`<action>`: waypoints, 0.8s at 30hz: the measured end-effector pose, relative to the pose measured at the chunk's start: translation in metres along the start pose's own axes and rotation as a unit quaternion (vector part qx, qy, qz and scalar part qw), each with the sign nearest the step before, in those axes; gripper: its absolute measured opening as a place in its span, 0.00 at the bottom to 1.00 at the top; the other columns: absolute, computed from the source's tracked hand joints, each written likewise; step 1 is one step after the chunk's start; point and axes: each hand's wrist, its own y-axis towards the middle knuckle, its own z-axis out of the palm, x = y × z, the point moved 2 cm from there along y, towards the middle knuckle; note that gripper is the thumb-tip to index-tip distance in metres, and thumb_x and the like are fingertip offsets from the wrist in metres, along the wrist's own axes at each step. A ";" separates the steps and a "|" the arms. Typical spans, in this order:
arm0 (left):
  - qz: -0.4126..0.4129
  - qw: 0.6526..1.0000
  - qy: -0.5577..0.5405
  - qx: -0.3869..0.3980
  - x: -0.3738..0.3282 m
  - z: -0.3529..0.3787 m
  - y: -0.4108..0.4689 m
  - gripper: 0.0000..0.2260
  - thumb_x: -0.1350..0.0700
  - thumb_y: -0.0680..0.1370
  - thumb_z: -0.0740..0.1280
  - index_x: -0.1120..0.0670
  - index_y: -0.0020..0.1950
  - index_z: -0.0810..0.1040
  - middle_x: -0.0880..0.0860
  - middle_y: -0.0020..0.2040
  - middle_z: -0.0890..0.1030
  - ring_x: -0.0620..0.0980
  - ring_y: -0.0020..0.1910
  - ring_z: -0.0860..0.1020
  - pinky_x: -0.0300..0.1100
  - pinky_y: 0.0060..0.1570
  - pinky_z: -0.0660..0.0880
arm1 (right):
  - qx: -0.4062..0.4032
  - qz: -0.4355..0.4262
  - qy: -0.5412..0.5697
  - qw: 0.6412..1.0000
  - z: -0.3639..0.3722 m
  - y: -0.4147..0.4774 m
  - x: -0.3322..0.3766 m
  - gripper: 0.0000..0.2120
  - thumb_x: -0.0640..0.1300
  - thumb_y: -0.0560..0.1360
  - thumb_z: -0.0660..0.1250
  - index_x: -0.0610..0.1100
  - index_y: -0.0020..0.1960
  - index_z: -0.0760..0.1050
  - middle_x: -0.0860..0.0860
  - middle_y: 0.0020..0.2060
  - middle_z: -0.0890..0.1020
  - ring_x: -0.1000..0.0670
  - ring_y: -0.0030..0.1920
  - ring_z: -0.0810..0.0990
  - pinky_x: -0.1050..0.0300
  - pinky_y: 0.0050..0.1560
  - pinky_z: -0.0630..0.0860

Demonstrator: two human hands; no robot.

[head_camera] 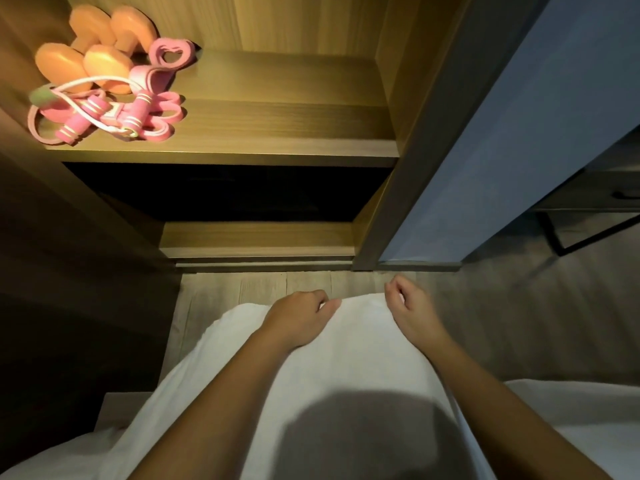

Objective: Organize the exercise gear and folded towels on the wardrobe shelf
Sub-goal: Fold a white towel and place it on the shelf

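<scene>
A white towel [349, 368] hangs spread out in front of me, low in the view. My left hand [298, 318] grips its far edge on the left, fingers curled over the cloth. My right hand [410, 311] pinches the same edge on the right. On the lit wardrobe shelf [277, 133] at the upper left lie two orange dumbbells [93, 50], a pink resistance band [169, 55] and a pink pull rope with foam handles [100, 116], all bunched at the shelf's left end.
The shelf's middle and right part is bare wood. Below it is a dark compartment [225, 192] and a lower ledge [256, 237]. A grey-blue wardrobe door [502, 150] stands open on the right. White bedding [571, 410] lies at the lower right.
</scene>
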 end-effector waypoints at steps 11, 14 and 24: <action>-0.016 0.998 0.037 -0.043 -0.005 -0.001 0.003 0.20 0.40 0.82 0.51 0.50 0.55 0.77 0.49 0.46 0.80 0.47 0.42 0.74 0.40 0.41 0.68 | 0.138 0.044 -0.049 0.988 0.006 0.030 -0.010 0.21 0.53 0.83 0.56 0.49 0.33 0.72 0.50 0.29 0.76 0.50 0.34 0.76 0.56 0.39 0.72; -0.042 0.994 0.094 -0.040 -0.004 -0.001 0.004 0.23 0.40 0.83 0.49 0.52 0.53 0.79 0.49 0.42 0.78 0.48 0.40 0.75 0.42 0.42 0.70 | 0.169 0.067 -0.038 0.983 0.006 0.032 -0.011 0.21 0.55 0.82 0.57 0.53 0.32 0.75 0.56 0.28 0.78 0.53 0.35 0.78 0.58 0.40 0.72; -0.102 0.993 0.056 -0.020 0.040 -0.032 0.004 0.24 0.39 0.82 0.50 0.52 0.51 0.80 0.54 0.50 0.82 0.56 0.52 0.78 0.46 0.51 0.73 | 0.222 0.123 -0.094 0.963 0.008 0.026 -0.007 0.22 0.60 0.83 0.50 0.53 0.70 0.70 0.51 0.68 0.73 0.48 0.64 0.73 0.51 0.64 0.68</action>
